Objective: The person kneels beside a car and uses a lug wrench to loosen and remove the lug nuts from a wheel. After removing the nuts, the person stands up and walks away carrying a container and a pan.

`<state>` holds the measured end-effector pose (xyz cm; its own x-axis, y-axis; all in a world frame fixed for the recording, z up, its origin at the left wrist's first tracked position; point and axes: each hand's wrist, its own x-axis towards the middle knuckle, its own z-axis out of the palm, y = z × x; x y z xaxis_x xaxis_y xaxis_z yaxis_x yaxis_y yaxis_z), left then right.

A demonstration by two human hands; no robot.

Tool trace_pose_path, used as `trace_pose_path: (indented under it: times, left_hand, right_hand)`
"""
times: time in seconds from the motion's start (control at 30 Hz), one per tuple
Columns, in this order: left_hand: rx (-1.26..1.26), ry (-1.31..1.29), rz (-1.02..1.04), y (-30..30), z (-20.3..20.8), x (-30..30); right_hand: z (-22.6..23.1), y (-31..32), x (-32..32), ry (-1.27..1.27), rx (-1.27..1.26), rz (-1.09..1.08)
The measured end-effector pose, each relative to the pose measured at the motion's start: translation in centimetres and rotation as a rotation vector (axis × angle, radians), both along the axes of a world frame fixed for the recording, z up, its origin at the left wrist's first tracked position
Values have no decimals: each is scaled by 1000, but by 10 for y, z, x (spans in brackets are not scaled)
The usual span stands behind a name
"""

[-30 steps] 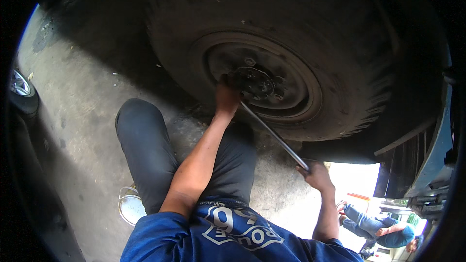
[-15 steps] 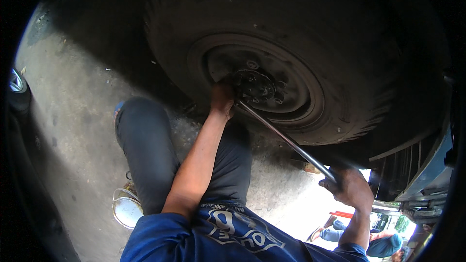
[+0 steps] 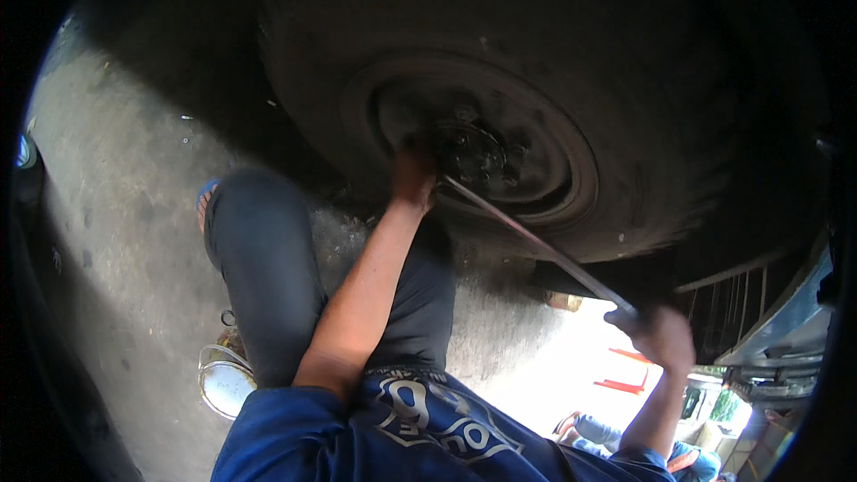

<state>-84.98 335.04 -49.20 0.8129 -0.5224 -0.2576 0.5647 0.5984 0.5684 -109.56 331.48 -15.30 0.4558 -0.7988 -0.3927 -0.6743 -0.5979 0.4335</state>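
The metal bar (image 3: 571, 268), clamped by the right hand (image 3: 659, 339), has been swung rightward, altering its working angle. Its inner end is located near the wheel hub (image 3: 475, 152), beside the left hand (image 3: 415, 172), whose grip cannot be determined.

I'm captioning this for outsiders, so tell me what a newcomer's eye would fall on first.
First, the huge dark tyre looms across the upper part of the view. Then comes the long metal bar, slanting down to the right from beside the left hand, near the wheel hub, to the right hand, which grips its lower end. At lower left, the pale bucket stands out against the grey floor.
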Motion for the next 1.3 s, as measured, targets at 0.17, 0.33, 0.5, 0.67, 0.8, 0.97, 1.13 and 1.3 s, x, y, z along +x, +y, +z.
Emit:
trace_pose_path:
  times: [0.17,0.33,0.5,0.67,0.8,0.97,1.13,1.3]
  left_hand:
    - [-56,75,-98,0,2,4]
    - [288,-171,103,-7,-2,-2]
    - [381,-303,179,-6,3,-2]
    - [311,-103,36,-3,9,-2]
    - [388,-343,141,0,10,-6]
    - [455,-279,30,3,14,-4]
    - [191,-5,77,11,28,0]
    - [253,-28,-116,17,40,-11]
  right_hand:
    - [25,1,22,189,44,-76]
    - [-42,-36,15,252,201,64]
    - [-61,-60,-4,274,262,62]
    - [-73,-66,-17,260,307,108]
    - [-94,-68,-28,163,261,185]
    - [-102,-77,-23,256,232,-264]
    - [-74,-45,-23,-49,54,243]
    - [-37,-12,-30,4,-4,-79]
